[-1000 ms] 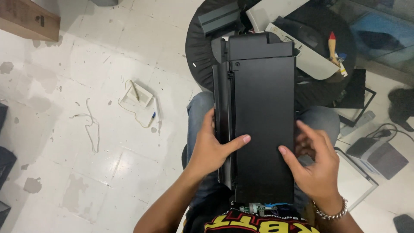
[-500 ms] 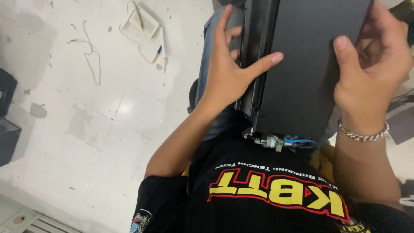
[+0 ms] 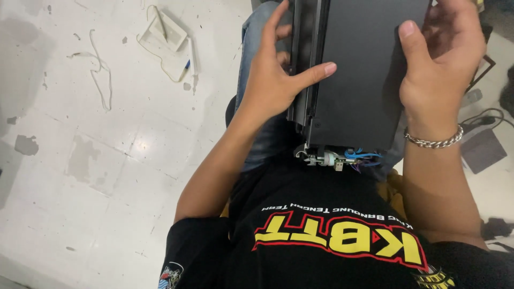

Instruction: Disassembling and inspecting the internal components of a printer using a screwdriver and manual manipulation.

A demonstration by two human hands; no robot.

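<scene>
Black printer housing (image 3: pixel 358 75) resting across lap, long axis running away from body, flat dark panel facing up. Ribbed, slotted edge along its left side; near end open, with small white mechanism and blue wires (image 3: pixel 342 158) exposed just above shirt.

Left hand (image 3: pixel 273 80) against ribbed edge: thumb stretched flat onto top panel, other fingers spread and partly curled into slots. Pressing and steadying rather than clamping. Right hand (image 3: pixel 436 69) wrapped round opposite edge, thumb on top face, remaining fingers curled about the side and partly hidden; closed in a grip on housing. Chain bracelet (image 3: pixel 433 140) at right wrist.

Outward: jeans-covered legs under housing, black shirt with yellow and red print at bottom of view. White tiled floor (image 3: pixel 80 176) to the left, stained in patches. On it, well apart from the hands, small white flat device with cord (image 3: pixel 167 32) and loose white wire (image 3: pixel 99 69). Dark flat object and cables (image 3: pixel 482 147) on floor to the right, partly cut off.

Risks, judged from the hold: housing balanced on knees only, so a shift of legs or slack in right-hand grip could tip it toward floor. Exposed wires and mechanism at near end sit close to torso; pulling housing inward could snag or bend them. Left fingertips inside slots likely to be pinched if any panel slides. Cords on floor a possible trip or tangle hazard on standing.
</scene>
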